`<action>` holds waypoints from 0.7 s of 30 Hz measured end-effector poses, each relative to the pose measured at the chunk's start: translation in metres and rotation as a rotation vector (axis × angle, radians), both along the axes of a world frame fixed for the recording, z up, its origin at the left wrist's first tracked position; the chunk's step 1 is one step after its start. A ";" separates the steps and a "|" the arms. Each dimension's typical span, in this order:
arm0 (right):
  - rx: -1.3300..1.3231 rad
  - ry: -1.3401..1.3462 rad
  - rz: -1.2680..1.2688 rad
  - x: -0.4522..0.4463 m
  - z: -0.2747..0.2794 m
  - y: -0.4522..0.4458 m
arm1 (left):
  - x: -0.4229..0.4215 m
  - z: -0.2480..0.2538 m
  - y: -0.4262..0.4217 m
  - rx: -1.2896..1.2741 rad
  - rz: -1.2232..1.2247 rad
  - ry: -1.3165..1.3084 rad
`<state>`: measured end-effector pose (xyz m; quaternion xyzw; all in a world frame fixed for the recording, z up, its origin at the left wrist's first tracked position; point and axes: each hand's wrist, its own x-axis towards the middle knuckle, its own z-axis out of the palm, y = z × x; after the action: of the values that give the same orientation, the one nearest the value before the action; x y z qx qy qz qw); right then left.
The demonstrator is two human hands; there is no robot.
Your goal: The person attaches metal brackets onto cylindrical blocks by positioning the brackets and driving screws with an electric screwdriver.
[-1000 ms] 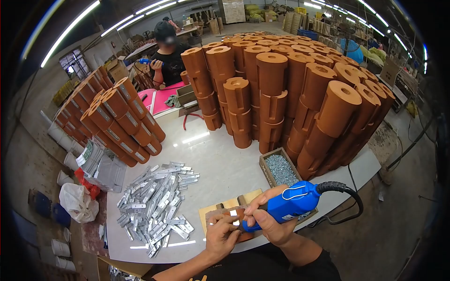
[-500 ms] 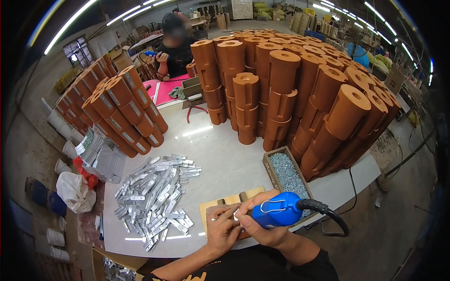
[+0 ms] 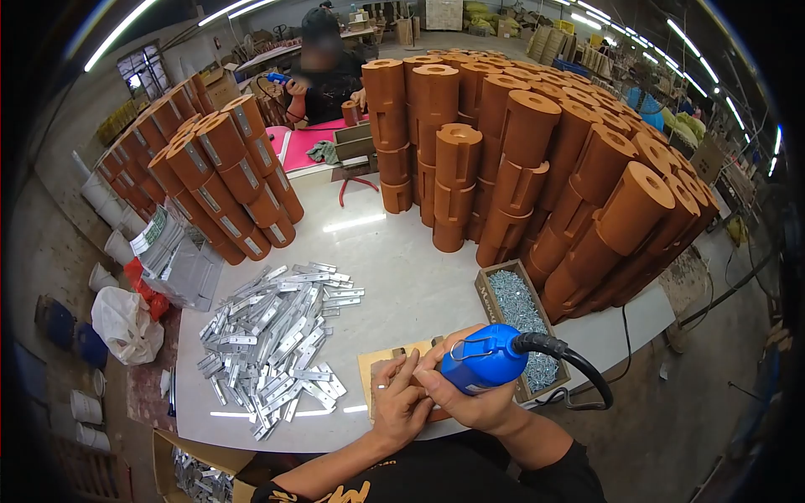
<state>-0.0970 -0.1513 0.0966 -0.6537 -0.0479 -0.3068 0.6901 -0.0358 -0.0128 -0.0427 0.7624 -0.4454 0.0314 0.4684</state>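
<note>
Nearby, screw box (image 3: 486,299), brown columns (image 3: 459,159); hands (image 3: 402,405), tool (image 3: 484,360) partly hide workpiece (image 3: 438,414).

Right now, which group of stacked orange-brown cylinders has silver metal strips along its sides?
The smaller left-hand group, standing behind the loose pile of silver strips; the large right-hand group shows bare slots instead.

White plastic bag (image 3: 126,325) beside red bag (image 3: 144,289), grey cloth (image 3: 322,152), window (image 3: 142,71)

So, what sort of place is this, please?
Probably a factory workshop where parts are assembled: many matching brown cylinders stand in stacks, a heap of metal strips lies on the worktable, and the right hand holds a corded blue power tool.
</note>
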 end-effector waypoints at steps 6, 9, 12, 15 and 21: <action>-0.133 0.034 -0.012 0.001 0.001 -0.001 | -0.003 0.006 -0.002 -0.012 0.038 0.025; -0.111 0.020 -0.004 0.002 0.000 0.000 | -0.002 0.008 -0.001 -0.044 -0.004 0.021; -0.125 0.024 -0.007 0.001 0.000 0.000 | -0.003 0.004 0.000 -0.062 -0.033 0.030; -0.152 0.045 0.010 0.001 -0.002 -0.002 | -0.003 0.005 -0.001 -0.054 -0.012 0.016; 0.009 0.065 0.017 0.001 -0.005 0.004 | 0.000 -0.001 -0.002 -0.016 -0.026 -0.003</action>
<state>-0.0956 -0.1473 0.0913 -0.6597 -0.0297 -0.2800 0.6968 -0.0357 -0.0144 -0.0441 0.7527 -0.4556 0.0302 0.4743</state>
